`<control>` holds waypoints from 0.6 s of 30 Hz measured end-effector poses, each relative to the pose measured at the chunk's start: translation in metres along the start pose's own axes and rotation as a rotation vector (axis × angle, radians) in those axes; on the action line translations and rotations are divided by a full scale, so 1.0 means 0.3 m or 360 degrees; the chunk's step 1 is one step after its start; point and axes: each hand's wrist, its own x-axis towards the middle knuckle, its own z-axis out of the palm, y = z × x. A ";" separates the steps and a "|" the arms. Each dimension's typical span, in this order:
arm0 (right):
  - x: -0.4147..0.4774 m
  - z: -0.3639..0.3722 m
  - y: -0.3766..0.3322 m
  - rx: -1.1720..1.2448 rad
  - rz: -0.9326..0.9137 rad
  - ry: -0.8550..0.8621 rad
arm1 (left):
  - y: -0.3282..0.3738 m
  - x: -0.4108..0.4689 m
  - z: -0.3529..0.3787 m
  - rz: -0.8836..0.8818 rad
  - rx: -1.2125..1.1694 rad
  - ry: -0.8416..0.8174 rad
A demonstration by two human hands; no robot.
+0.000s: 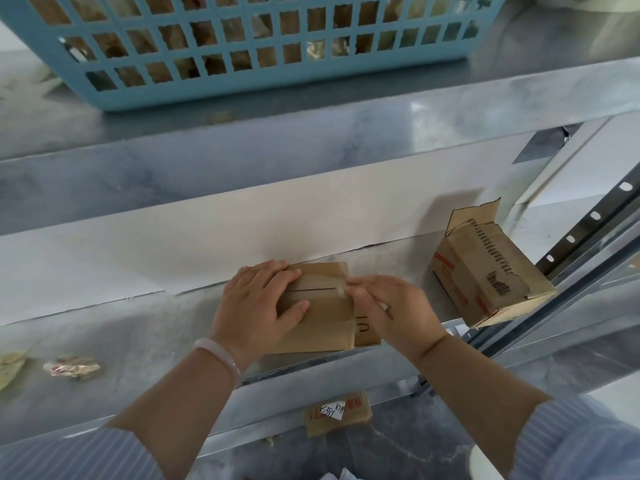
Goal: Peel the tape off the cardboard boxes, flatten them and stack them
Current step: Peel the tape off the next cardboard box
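A small brown cardboard box (323, 327) sits on the metal shelf (138, 341), its top flaps sealed by clear tape (313, 281) along the seam. My left hand (258, 303) lies over the box's left half, fingers spread on top and thumb pressing the near flap. My right hand (391, 306) is at the box's right end, its fingertips pinching the tape's end at the seam. A second box (485, 268) with red print and one raised flap stands tilted at the shelf's right side.
A blue plastic basket (242, 53) holding cardboard stands on the upper shelf. Crumpled tape wads (71, 366) lie at the left of my shelf. A flat cardboard piece (337, 414) lies on the floor below. A slotted metal upright (588, 223) borders the right.
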 end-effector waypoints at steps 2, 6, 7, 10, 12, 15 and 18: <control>0.026 -0.005 0.003 0.0494 0.0510 -0.0005 | -0.010 -0.002 0.000 0.0044 -0.0021 -0.0005; 0.096 0.037 0.043 0.0603 0.1045 -0.0370 | -0.020 -0.006 0.002 0.0080 -0.0052 -0.0002; 0.103 0.047 0.041 0.0609 0.1082 -0.0450 | -0.021 -0.006 0.002 0.0081 -0.0064 0.0002; 0.116 0.051 0.040 0.0638 0.1103 -0.0450 | -0.023 -0.007 0.000 0.0099 -0.0084 0.0001; 0.126 0.049 0.053 0.0645 0.1117 -0.0464 | -0.025 -0.010 -0.002 0.0111 -0.0088 -0.0011; 0.144 0.052 0.064 0.0766 0.1256 -0.0519 | -0.024 -0.012 -0.009 0.0118 -0.0091 -0.0026; 0.177 0.047 0.062 0.0860 0.1371 -0.0586 | -0.015 -0.012 -0.018 0.0114 -0.0105 -0.0032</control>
